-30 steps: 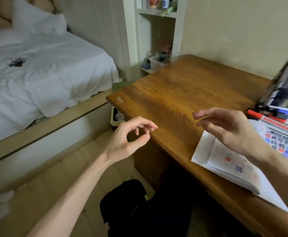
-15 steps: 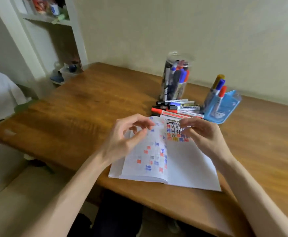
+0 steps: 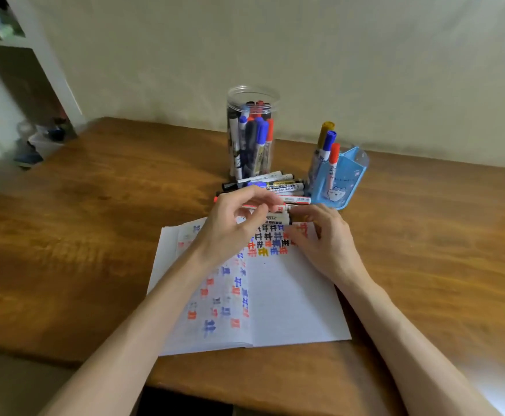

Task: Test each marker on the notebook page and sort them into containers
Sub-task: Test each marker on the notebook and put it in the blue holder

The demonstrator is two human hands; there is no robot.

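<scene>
Head view: notebook [image 3: 290, 295] open on wooden desk [image 3: 95, 235], pale wall [image 3: 365, 55] behind, shelf [image 3: 56, 70] left.

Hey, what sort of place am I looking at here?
Probably a home study corner: a wooden desk against a plain wall, a cluttered white shelf unit at left, and an open notebook near a clear jar of markers.

Notebook [image 3: 290, 295] on table [image 3: 95, 235] — loose markers [image 3: 275, 184] behind it — jar [image 3: 252, 130] behind-left, holder [image 3: 344, 175] right of jar.
</scene>
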